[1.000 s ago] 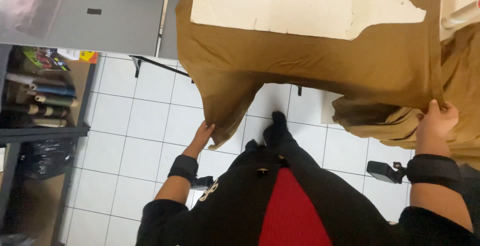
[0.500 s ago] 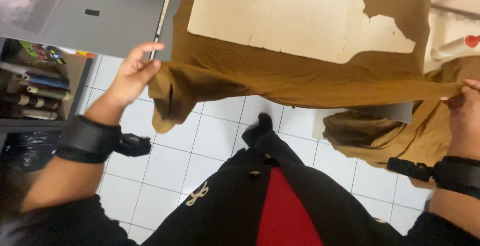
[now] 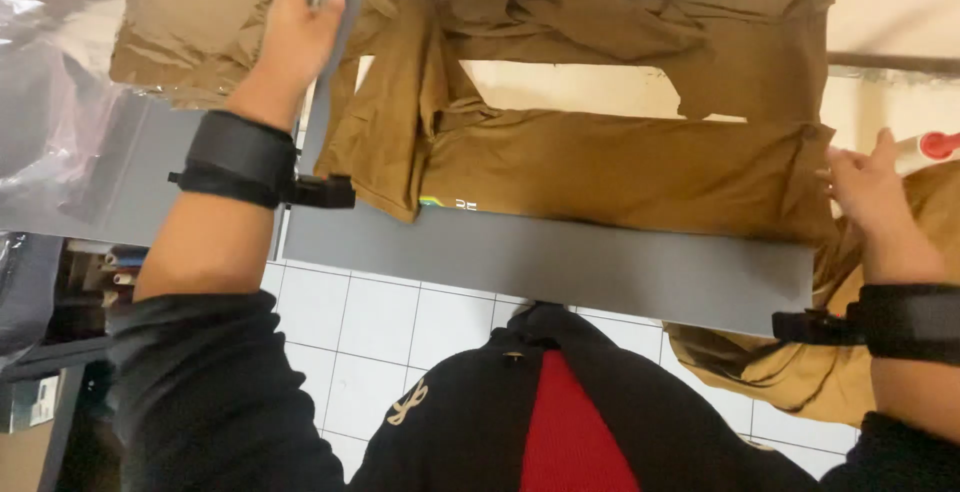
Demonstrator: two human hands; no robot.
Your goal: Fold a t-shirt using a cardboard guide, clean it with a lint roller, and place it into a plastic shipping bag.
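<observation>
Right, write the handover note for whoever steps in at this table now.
Left hand: open, resting at the top left corner of the folded brown fabric garment, beside a bagged brown garment in clear plastic.
Right hand: open, fingers at the garment's right edge.
The garment lies on a pale cardboard sheet on the grey table.
Done: both long sides are folded in over the sheet.
Left: the left end is bunched and looks unsmoothed. More brown cloth hangs at the lower right.
</observation>
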